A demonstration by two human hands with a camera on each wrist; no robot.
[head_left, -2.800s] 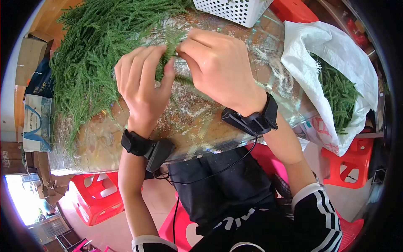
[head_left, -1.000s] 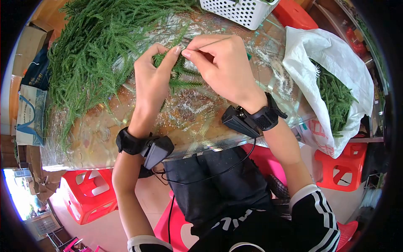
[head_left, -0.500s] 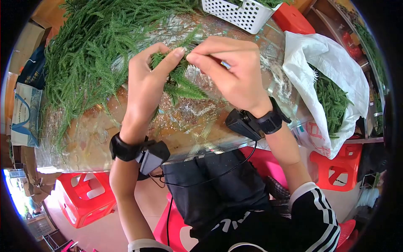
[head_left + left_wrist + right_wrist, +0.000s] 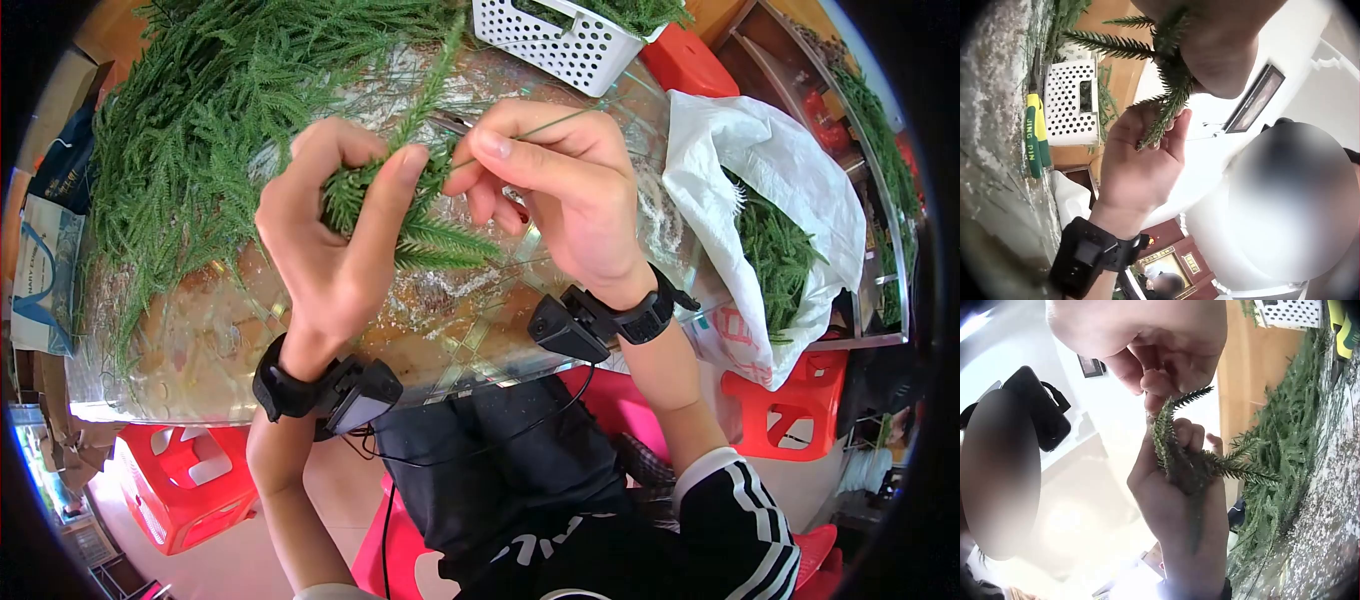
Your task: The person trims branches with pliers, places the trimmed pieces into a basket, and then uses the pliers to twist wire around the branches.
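My left hand (image 4: 335, 225) grips a small bunch of green sprigs (image 4: 430, 240), fingers and thumb curled round it. Beside it my right hand (image 4: 560, 180) pinches a thin green strand (image 4: 556, 122) between thumb and forefinger, close to the bunch. In the left wrist view the right hand (image 4: 1141, 159) is just beyond the sprig tips (image 4: 1169, 100). The right wrist view has the left hand (image 4: 1182, 494) round the sprigs (image 4: 1166, 437), with the right hand (image 4: 1147, 344) touching near their upper end. Pliers with green and yellow handles (image 4: 1035, 134) lie on the table.
A large heap of green sprigs (image 4: 200, 150) covers the table's left side. At the back stands a white perforated basket (image 4: 560, 45) holding greenery. On the right is a white sack (image 4: 690, 150) with more sprigs. Red stools (image 4: 190, 480) stand round the table (image 4: 200, 340).
The right hand has turned, showing more of its palm, and moved slightly down. The left hand has shifted left and closed further round the bunch, whose sprigs now spread wider. The head view has shifted.
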